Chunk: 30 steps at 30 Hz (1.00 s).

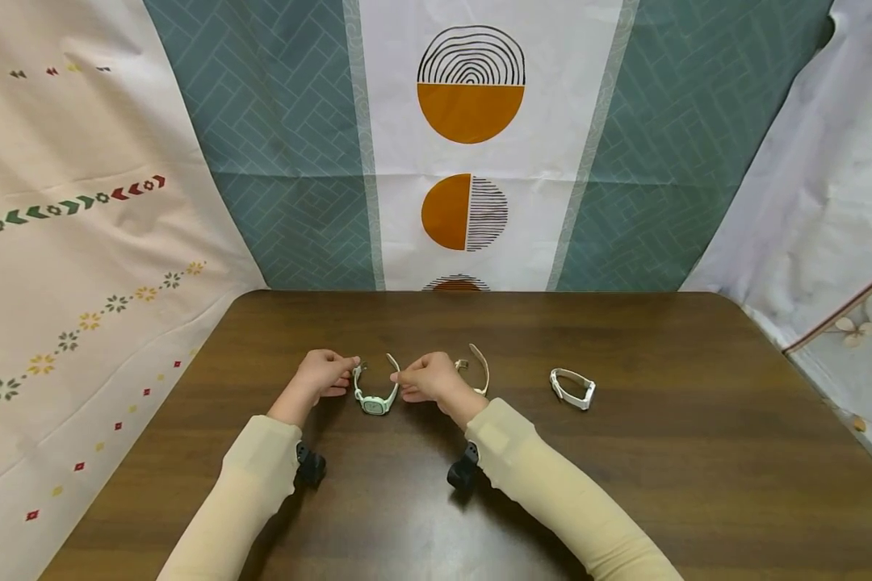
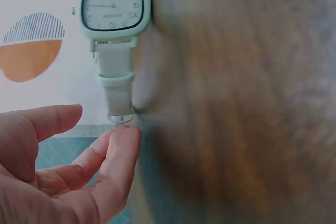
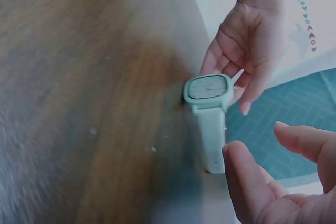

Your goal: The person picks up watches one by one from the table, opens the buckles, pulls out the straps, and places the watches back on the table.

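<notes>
A mint green wristwatch (image 1: 375, 405) stands on the table with its strap unfastened, both ends rising away from the dial. At the buckle end of the strap (image 2: 116, 95), my left hand (image 1: 323, 375) has its fingertips right by the buckle, the thumb apart. My right hand (image 1: 430, 378) is at the strap's other end (image 3: 212, 140); a fingertip meets its edge, while the thumb stands off it. The square dial (image 2: 113, 4) has a pale face with dark numerals. Behind the right hand, a cream-coloured watch strap (image 1: 482, 365) with a buckle is partly hidden.
A white watch (image 1: 574, 390), its strap closed in a loop, lies to the right on the brown wooden table (image 1: 661, 468). Patterned cloth (image 1: 291, 145) hangs behind the table's far edge and along its sides. A black wrist camera (image 1: 463, 468) sits under the right forearm.
</notes>
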Each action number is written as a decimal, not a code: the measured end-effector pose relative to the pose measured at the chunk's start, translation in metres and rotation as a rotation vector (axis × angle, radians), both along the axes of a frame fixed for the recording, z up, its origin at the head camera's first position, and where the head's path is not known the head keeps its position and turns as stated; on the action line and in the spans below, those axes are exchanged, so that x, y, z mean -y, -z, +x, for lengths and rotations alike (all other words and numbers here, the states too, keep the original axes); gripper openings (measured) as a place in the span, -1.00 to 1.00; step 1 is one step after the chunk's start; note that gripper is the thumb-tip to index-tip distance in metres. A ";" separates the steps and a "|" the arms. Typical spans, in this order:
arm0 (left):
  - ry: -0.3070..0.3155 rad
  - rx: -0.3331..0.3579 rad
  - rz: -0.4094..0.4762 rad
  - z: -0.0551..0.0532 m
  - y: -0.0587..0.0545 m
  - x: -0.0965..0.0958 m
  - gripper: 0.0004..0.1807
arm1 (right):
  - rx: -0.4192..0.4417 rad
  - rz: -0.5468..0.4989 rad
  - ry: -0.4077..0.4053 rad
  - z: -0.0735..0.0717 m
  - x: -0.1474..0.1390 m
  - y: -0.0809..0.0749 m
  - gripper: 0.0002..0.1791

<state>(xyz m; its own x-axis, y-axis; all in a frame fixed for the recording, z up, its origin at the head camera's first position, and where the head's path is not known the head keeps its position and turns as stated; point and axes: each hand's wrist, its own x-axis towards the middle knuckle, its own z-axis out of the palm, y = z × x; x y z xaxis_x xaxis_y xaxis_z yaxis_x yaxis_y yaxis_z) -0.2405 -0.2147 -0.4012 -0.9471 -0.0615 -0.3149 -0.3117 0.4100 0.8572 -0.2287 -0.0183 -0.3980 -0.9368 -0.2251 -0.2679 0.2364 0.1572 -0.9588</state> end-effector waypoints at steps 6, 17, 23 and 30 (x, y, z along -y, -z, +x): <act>0.001 -0.052 -0.051 -0.001 -0.013 -0.005 -0.64 | -0.036 0.038 -0.030 0.000 -0.014 -0.014 -0.79; 0.049 -0.140 -0.038 0.001 -0.030 -0.032 -0.66 | -0.030 0.140 -0.150 -0.002 -0.056 -0.042 -0.72; 0.120 -0.134 -0.020 0.003 -0.039 -0.051 -0.64 | -0.052 0.166 -0.172 -0.008 -0.083 -0.049 -0.71; 0.181 -0.116 -0.008 0.008 -0.047 -0.075 -0.66 | -0.045 0.159 -0.142 -0.012 -0.112 -0.052 -0.67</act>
<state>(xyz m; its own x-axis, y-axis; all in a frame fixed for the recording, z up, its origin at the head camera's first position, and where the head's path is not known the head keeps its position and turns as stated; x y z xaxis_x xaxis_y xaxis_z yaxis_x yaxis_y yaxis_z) -0.2327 -0.1401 -0.3537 -0.9729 0.1106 -0.2031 -0.1317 0.4572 0.8795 -0.2407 0.0940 -0.3460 -0.9106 -0.3137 -0.2692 0.1586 0.3361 -0.9284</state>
